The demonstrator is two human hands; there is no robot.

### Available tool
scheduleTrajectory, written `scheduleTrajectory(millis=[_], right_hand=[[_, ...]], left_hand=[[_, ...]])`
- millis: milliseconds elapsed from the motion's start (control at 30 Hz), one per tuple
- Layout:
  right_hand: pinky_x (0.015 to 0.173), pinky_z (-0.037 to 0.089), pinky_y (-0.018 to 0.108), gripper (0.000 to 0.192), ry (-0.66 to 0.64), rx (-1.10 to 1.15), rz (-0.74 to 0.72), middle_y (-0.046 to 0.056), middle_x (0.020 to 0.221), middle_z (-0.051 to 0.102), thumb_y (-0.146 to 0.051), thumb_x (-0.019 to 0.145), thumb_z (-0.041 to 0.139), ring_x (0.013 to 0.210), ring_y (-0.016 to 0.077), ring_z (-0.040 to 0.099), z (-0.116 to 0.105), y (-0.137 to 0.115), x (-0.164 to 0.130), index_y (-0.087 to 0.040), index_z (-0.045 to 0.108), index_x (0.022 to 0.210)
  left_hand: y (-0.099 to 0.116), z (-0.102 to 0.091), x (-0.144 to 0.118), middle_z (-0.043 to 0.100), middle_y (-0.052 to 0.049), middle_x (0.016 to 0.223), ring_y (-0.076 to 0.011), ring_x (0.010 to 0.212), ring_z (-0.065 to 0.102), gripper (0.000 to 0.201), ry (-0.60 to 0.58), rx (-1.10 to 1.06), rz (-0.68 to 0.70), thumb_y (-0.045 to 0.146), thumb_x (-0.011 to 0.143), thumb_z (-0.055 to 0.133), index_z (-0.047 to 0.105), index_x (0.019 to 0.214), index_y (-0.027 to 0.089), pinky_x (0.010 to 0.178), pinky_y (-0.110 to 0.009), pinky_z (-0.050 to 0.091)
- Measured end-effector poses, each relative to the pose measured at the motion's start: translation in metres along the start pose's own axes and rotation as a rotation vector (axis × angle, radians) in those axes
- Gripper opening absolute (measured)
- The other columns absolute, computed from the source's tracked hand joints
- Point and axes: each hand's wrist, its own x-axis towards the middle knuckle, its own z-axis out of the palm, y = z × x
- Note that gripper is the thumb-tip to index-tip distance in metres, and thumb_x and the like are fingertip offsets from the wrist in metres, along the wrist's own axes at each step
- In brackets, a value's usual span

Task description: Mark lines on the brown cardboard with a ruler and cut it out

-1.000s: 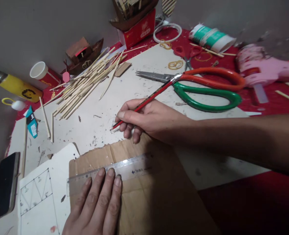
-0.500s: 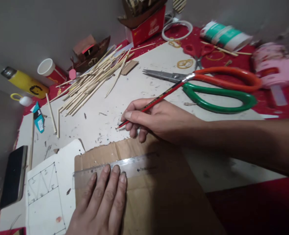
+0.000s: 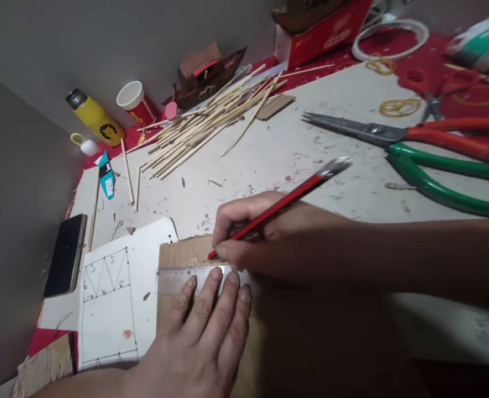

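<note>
Head-camera view: the left hand is laid flat at the lower centre of the frame, its fingers stretched out and pressed side by side, fingertips bearing down on a clear ruler that lies across the upper edge of a brown cardboard sheet. The right hand is brought in from the right edge, forearm level, and is curled over the ruler's upper edge. A red pencil is pinched between its thumb and fingers, the tip set on the cardboard just above the ruler, the shaft slanted up toward the right.

A white card with a drawn truss is seen just left of the cardboard, and a dark phone further left. In the upper left a white cup stands open-mouthed; its contents cannot be made out. A yellow bottle lies capped beside it. A heap of bamboo sticks is spread at the upper centre, and large scissors lie at the right.
</note>
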Motion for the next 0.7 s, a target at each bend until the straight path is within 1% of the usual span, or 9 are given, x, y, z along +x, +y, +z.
scheduleTrajectory(millis=[100, 167, 267, 333, 400, 467, 533, 633, 700], right_hand=[[0.044, 0.037, 0.016, 0.015, -0.005, 0.052, -0.015, -0.005, 0.056, 0.058, -0.007, 0.074, 0.059, 0.051, 0.0070, 0.050, 0.012, 0.002, 0.011, -0.018, 0.060, 0.065], [0.045, 0.040, 0.016, 0.013, -0.020, 0.158, 0.046, -0.005, 0.057, 0.060, -0.008, 0.076, 0.059, 0.051, 0.0078, 0.053, 0.016, 0.005, 0.014, -0.018, 0.059, 0.068], [0.044, 0.043, 0.015, 0.013, -0.059, 0.337, 0.159, -0.005, 0.059, 0.063, -0.011, 0.081, 0.061, 0.051, 0.0077, 0.056, 0.015, 0.007, 0.016, -0.019, 0.057, 0.071], [0.043, 0.044, 0.014, 0.017, -0.062, 0.408, 0.184, -0.004, 0.063, 0.065, -0.009, 0.083, 0.060, 0.051, 0.0065, 0.057, 0.011, 0.005, 0.016, -0.018, 0.055, 0.070], [0.042, 0.044, 0.013, 0.021, -0.044, 0.431, 0.190, -0.003, 0.066, 0.066, -0.005, 0.085, 0.057, 0.050, 0.0057, 0.057, 0.008, 0.001, 0.016, -0.017, 0.053, 0.069], [0.040, 0.045, 0.013, 0.023, -0.030, 0.431, 0.180, -0.002, 0.066, 0.065, -0.005, 0.087, 0.055, 0.048, 0.0056, 0.057, 0.004, -0.001, 0.018, -0.017, 0.052, 0.068], [0.040, 0.045, 0.013, 0.024, -0.001, 0.444, 0.134, -0.002, 0.065, 0.064, -0.006, 0.090, 0.054, 0.048, 0.0057, 0.056, -0.001, -0.002, 0.019, -0.017, 0.053, 0.069], [0.040, 0.046, 0.013, 0.021, 0.060, 0.489, 0.049, -0.003, 0.064, 0.063, -0.007, 0.092, 0.053, 0.052, 0.0069, 0.058, -0.009, 0.001, 0.021, -0.017, 0.054, 0.073], [0.040, 0.047, 0.013, 0.017, 0.084, 0.501, -0.008, -0.003, 0.065, 0.062, -0.009, 0.091, 0.053, 0.055, 0.0082, 0.059, -0.015, 0.004, 0.021, -0.017, 0.056, 0.077]], left_hand=[[0.001, 0.002, -0.002, 0.061, -0.014, 0.141, -0.0337, 0.133, 0.052, 0.047, 0.007, 0.004, -0.008, 0.021, 0.102, 0.031, 0.054, 0.140, 0.006, 0.115, -0.047, 0.027], [0.001, 0.003, -0.003, 0.060, -0.014, 0.143, -0.0345, 0.134, 0.050, 0.046, 0.011, 0.005, -0.015, 0.019, 0.101, 0.032, 0.054, 0.140, 0.006, 0.115, -0.048, 0.027], [0.002, 0.003, -0.003, 0.060, -0.014, 0.143, -0.0345, 0.135, 0.049, 0.046, 0.009, -0.010, -0.010, 0.020, 0.101, 0.033, 0.055, 0.139, 0.006, 0.116, -0.048, 0.025], [0.001, 0.003, -0.002, 0.062, -0.014, 0.140, -0.0333, 0.134, 0.050, 0.046, 0.010, -0.030, -0.010, 0.021, 0.100, 0.034, 0.056, 0.138, 0.006, 0.117, -0.046, 0.023], [0.000, 0.003, -0.001, 0.063, -0.015, 0.139, -0.0328, 0.134, 0.050, 0.046, 0.019, -0.047, -0.013, 0.023, 0.100, 0.036, 0.056, 0.137, 0.005, 0.118, -0.045, 0.021], [-0.002, 0.003, -0.002, 0.061, -0.015, 0.141, -0.0329, 0.136, 0.047, 0.046, 0.015, -0.058, -0.013, 0.024, 0.100, 0.037, 0.055, 0.138, 0.005, 0.119, -0.044, 0.019], [-0.003, 0.004, -0.004, 0.057, -0.015, 0.145, -0.0334, 0.139, 0.042, 0.048, -0.003, -0.064, -0.010, 0.023, 0.100, 0.038, 0.052, 0.141, 0.006, 0.120, -0.045, 0.017], [-0.005, 0.005, -0.009, 0.053, -0.016, 0.148, -0.0336, 0.145, 0.035, 0.051, -0.033, -0.082, -0.001, 0.025, 0.099, 0.038, 0.048, 0.145, 0.005, 0.122, -0.044, 0.015], [-0.005, 0.007, -0.011, 0.053, -0.017, 0.148, -0.0332, 0.147, 0.030, 0.053, -0.026, -0.091, 0.004, 0.029, 0.101, 0.036, 0.045, 0.147, 0.005, 0.122, -0.043, 0.014]])
